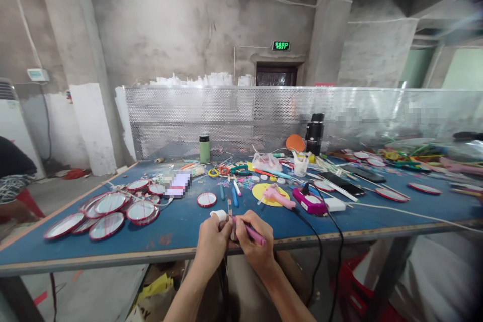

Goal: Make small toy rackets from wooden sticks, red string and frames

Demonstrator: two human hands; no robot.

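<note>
At the table's front edge, my right hand (255, 239) grips a pink marker pen (255, 234), its tip end pointing at my left hand (214, 236). My left hand is closed on a thin, flat, brownish stick (229, 205) that stands up between the two hands. A small white roll-like piece (219, 215) shows at the left fingers; whether it is held or worn I cannot tell. Just beyond the hands lie a blue marker (235, 197), a pink-and-white marker (237, 188) and a round red-rimmed mirror (207, 199).
Several red-rimmed mirrors (106, 225) are piled at left beside a phone (178, 184). At right lie a pink glue gun (277, 195) on a yellow disc (261, 191), a purple box (309, 202) and cables. A green bottle (204, 149) and black flask (314, 136) stand behind.
</note>
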